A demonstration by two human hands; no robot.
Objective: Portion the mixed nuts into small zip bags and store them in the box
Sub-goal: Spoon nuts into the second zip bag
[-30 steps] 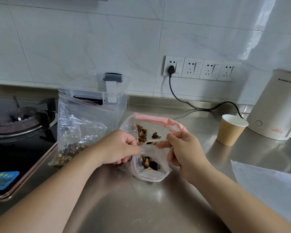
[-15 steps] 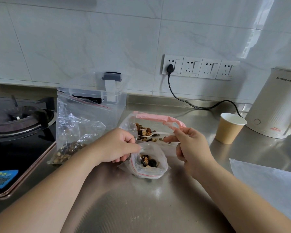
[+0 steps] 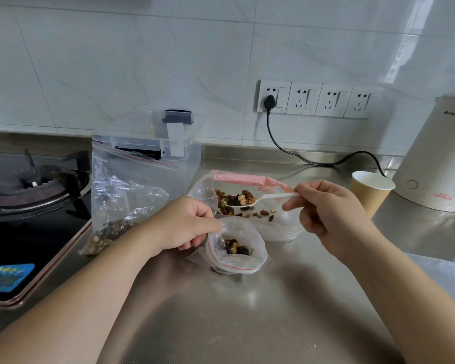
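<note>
My left hand [image 3: 185,225] pinches the rim of a small zip bag [image 3: 235,246] and holds it open on the steel counter; a few nuts lie inside. My right hand [image 3: 329,214] grips the handle of a white plastic spoon [image 3: 263,198] heaped with mixed nuts. The spoon hovers over the large pink-topped bag of nuts [image 3: 247,203], just behind the small bag. A filled zip bag [image 3: 121,203] leans against the clear plastic box [image 3: 158,145] at the back left.
A gas hob [image 3: 29,195] fills the left side. A paper cup [image 3: 371,190] and a white kettle [image 3: 436,158] stand at the right, with a black cord [image 3: 313,158] running to the wall sockets. Clear plastic sheet lies at the right edge [image 3: 441,277].
My right hand has drawn the spoon out of the large bag, loaded with nuts, and lifted it up and to the right. My left hand kept hold of the small bag.
</note>
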